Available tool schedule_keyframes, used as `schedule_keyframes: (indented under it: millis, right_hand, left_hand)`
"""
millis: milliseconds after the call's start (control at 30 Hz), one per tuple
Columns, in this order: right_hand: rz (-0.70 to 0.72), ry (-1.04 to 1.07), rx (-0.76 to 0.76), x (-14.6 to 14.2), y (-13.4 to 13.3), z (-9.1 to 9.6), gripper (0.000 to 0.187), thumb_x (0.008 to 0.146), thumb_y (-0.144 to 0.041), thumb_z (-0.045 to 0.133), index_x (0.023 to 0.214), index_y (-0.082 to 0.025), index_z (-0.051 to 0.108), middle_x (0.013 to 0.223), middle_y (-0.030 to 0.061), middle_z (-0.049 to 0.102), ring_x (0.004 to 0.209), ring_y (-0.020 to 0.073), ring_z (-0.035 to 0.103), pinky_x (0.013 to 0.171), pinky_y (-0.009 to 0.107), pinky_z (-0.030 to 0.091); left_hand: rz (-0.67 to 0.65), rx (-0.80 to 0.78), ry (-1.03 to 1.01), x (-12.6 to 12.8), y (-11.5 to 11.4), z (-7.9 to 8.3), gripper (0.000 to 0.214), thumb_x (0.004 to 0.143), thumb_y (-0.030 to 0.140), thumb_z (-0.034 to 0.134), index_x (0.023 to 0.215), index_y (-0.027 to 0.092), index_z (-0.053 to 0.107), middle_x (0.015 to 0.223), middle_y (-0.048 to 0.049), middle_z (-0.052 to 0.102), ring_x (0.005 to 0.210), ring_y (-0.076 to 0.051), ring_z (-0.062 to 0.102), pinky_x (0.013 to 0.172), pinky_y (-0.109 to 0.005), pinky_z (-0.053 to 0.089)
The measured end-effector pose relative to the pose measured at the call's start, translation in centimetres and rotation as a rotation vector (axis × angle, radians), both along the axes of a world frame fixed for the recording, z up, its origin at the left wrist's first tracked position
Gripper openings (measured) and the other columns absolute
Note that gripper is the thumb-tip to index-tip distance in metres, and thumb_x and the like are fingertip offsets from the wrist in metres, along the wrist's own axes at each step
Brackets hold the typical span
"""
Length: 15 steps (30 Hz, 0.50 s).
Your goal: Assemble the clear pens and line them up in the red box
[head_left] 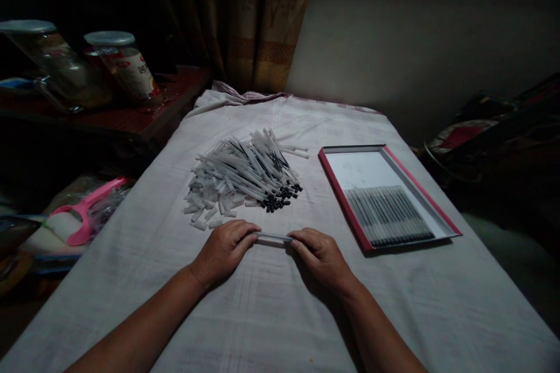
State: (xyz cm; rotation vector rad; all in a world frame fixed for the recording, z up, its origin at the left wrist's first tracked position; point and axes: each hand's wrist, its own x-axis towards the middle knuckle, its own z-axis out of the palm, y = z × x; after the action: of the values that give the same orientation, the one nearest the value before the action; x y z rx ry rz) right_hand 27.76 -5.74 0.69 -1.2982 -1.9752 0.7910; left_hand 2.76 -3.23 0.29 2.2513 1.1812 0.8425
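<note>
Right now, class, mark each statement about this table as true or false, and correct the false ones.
1. The left hand and the right hand hold one pen between them, one at each end. True.
2. The red-edged box holds a row of pens in its near half. True.
3. The pile of pens lies inside the box. False: it lies loose on the cloth, left of the box.
4. The box lies on the person's left. False: it lies on their right.
5. Lidded jars stand at the far left. True.
</note>
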Motion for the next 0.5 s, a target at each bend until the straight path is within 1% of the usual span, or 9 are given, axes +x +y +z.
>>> schedule_keyframes:
  millis: [67, 133, 200, 233, 300, 400, 433, 467, 500]
  right_hand:
    - [-0.013, -0.02, -0.013, -0.3, -0.1, 0.3, 0.022, 0.094, -0.025, 0.052, 0.097, -0.021, 0.073, 0.083, 0.0052, 0.074, 0.076, 0.0175, 0.069, 0.07, 0.028, 0.052]
    - [-0.034, -0.035, -0.003, -0.3, -0.1, 0.8, 0.021, 0.093, -0.025, 0.053, 0.096, -0.021, 0.073, 0.084, 0.0052, 0.075, 0.077, 0.0177, 0.069, 0.071, 0.028, 0.052]
    - [-0.097, -0.023, 0.06, 0.5, -0.1, 1.3, 0.02, 0.091, -0.025, 0.054, 0.094, -0.021, 0.074, 0.084, 0.0055, 0.075, 0.077, 0.0182, 0.069, 0.071, 0.029, 0.053]
    - [-0.16, -0.007, 0.11, 1.3, 0.1, 1.6, 0.02, 0.09, -0.026, 0.054, 0.093, -0.021, 0.074, 0.084, 0.0059, 0.075, 0.078, 0.0187, 0.069, 0.071, 0.029, 0.053]
    - [-0.355, 0.025, 0.227, 4.1, 0.5, 2.1, 0.021, 0.089, -0.029, 0.056, 0.091, -0.021, 0.074, 0.086, 0.0071, 0.075, 0.08, 0.0203, 0.069, 0.072, 0.031, 0.054]
    - [-0.781, -0.018, 0.369, 10.5, 1.6, 2.8, 0.025, 0.083, -0.036, 0.059, 0.087, -0.019, 0.076, 0.088, 0.0094, 0.074, 0.085, 0.0247, 0.069, 0.082, 0.037, 0.054]
    - [-0.926, -0.071, 0.368, 12.8, 1.9, 3.0, 0.026, 0.081, -0.036, 0.059, 0.088, -0.018, 0.077, 0.09, 0.0105, 0.074, 0.088, 0.0262, 0.068, 0.085, 0.039, 0.052]
    - [-1.066, -0.141, 0.336, 15.1, 2.2, 3.2, 0.027, 0.08, -0.033, 0.059, 0.09, -0.016, 0.078, 0.093, 0.0121, 0.075, 0.092, 0.0276, 0.068, 0.089, 0.04, 0.051]
    - [-1.179, -0.216, 0.263, 17.2, 2.5, 3.3, 0.029, 0.08, -0.031, 0.059, 0.094, -0.014, 0.078, 0.098, 0.0141, 0.074, 0.096, 0.0294, 0.067, 0.09, 0.041, 0.05]
  left_hand:
    - [0.029, -0.04, -0.026, 0.0, 0.1, 0.0, 0.019, 0.094, 0.028, 0.054, 0.1, 0.021, 0.07, 0.091, -0.0041, 0.074, 0.085, -0.018, 0.069, 0.078, -0.029, 0.054]
    - [0.085, -0.078, -0.065, 0.0, 0.2, 0.0, 0.023, 0.092, 0.03, 0.055, 0.109, 0.021, 0.069, 0.096, -0.0045, 0.074, 0.088, -0.018, 0.07, 0.08, -0.029, 0.054]
    - [0.134, -0.126, -0.11, 0.0, 0.3, 0.0, 0.033, 0.091, 0.032, 0.055, 0.121, 0.021, 0.063, 0.097, -0.0044, 0.074, 0.086, -0.018, 0.07, 0.078, -0.028, 0.055]
    - [0.148, -0.151, -0.13, 0.0, 0.4, 0.0, 0.037, 0.09, 0.032, 0.055, 0.125, 0.021, 0.061, 0.095, -0.0041, 0.074, 0.084, -0.017, 0.07, 0.077, -0.028, 0.055]
    - [0.158, -0.182, -0.149, -0.1, 0.5, 0.0, 0.039, 0.09, 0.034, 0.054, 0.126, 0.02, 0.061, 0.091, -0.0037, 0.074, 0.081, -0.017, 0.071, 0.075, -0.027, 0.055]
    - [0.179, -0.161, -0.116, 0.0, 0.6, 0.0, 0.036, 0.089, 0.039, 0.054, 0.118, 0.021, 0.067, 0.092, -0.0048, 0.076, 0.083, -0.019, 0.072, 0.077, -0.029, 0.057]
    - [0.184, -0.145, -0.098, 0.0, 0.6, -0.1, 0.035, 0.089, 0.041, 0.054, 0.114, 0.021, 0.068, 0.094, -0.0051, 0.076, 0.084, -0.019, 0.072, 0.079, -0.03, 0.057]
    - [0.188, -0.128, -0.082, 0.0, 0.7, -0.1, 0.033, 0.089, 0.042, 0.054, 0.111, 0.022, 0.07, 0.096, -0.0053, 0.077, 0.087, -0.02, 0.072, 0.081, -0.031, 0.057]
    - [0.19, -0.112, -0.07, 0.1, 0.7, -0.2, 0.032, 0.089, 0.042, 0.054, 0.108, 0.022, 0.071, 0.098, -0.0053, 0.077, 0.089, -0.021, 0.073, 0.083, -0.031, 0.057]
